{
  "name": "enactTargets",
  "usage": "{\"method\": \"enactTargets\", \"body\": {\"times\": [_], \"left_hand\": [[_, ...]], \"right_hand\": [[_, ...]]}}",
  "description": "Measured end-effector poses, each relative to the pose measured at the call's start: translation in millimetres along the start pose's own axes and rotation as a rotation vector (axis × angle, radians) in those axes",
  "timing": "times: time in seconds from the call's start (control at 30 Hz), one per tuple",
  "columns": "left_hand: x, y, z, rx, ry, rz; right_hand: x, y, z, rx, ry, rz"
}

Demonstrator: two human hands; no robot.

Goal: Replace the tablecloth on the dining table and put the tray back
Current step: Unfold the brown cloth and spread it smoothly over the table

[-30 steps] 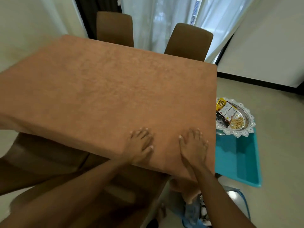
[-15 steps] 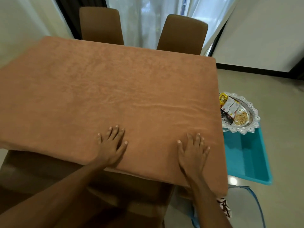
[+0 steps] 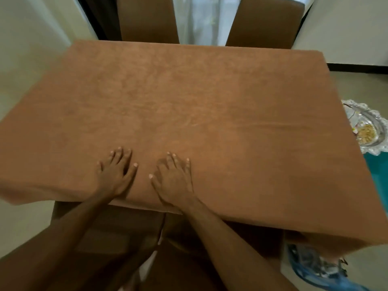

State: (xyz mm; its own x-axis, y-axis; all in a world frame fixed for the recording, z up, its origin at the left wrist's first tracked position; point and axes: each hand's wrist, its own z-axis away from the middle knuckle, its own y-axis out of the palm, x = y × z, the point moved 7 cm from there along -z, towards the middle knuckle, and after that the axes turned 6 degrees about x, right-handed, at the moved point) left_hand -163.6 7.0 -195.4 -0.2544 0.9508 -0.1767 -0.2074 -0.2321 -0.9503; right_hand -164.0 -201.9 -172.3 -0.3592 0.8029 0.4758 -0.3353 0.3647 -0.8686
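A brown tablecloth (image 3: 189, 106) covers the whole dining table and hangs over its near edge. My left hand (image 3: 115, 173) lies flat on the cloth near the front edge, fingers spread. My right hand (image 3: 174, 179) lies flat just to its right, fingers straight, also pressing the cloth. A faint crease runs across the cloth right of the hands. The silver tray (image 3: 375, 127) with snacks sits off the table at the right edge of view, on a teal surface (image 3: 378, 171), partly hidden by the table's corner.
Two brown chairs (image 3: 147, 19) stand behind the far edge, before white curtains. Another brown chair seat (image 3: 117, 234) is under my arms at the near side. A blue and patterned bundle (image 3: 315, 267) lies on the floor at the lower right.
Both hands have slid left along the cloth's front part and now lie closer together. The view has shifted left too, pushing the tray to the right edge.
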Motion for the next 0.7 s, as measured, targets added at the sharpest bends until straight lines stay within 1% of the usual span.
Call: {"method": "enactTargets", "body": {"times": [0.13, 0.2, 0.27, 0.37, 0.47, 0.57, 0.63, 0.7], "left_hand": [[154.1, -32.5, -21.0, 0.021, -0.079, -0.007], [218.8, -46.7, -27.4, 0.001, -0.122, 0.005], [284.0, -64.2, -32.8, 0.009, -0.155, 0.040], [318.7, -68.9, -41.0, 0.004, -0.165, 0.062], [345.3, -75.5, -48.3, -0.014, -0.183, 0.109], [358.2, -79.5, -52.8, -0.005, -0.165, 0.116], [358.8, -81.5, -54.9, 0.006, -0.162, 0.117], [359.1, -85.0, -61.6, 0.008, -0.154, 0.118]], "right_hand": [[90.4, 48.9, -67.6, 0.021, 0.034, -0.021], [136.8, 71.5, -99.3, 0.028, 0.033, -0.013], [201.6, 101.2, -131.3, 0.052, 0.013, -0.012], [251.7, 126.3, -143.9, 0.092, -0.050, 0.006], [281.8, 139.7, -155.9, 0.140, -0.101, 0.029], [287.5, 131.4, -174.5, 0.057, -0.050, 0.025], [284.6, 125.1, -189.3, 0.032, 0.013, 0.035], [285.1, 118.9, -207.3, 0.019, 0.034, 0.050]]}}
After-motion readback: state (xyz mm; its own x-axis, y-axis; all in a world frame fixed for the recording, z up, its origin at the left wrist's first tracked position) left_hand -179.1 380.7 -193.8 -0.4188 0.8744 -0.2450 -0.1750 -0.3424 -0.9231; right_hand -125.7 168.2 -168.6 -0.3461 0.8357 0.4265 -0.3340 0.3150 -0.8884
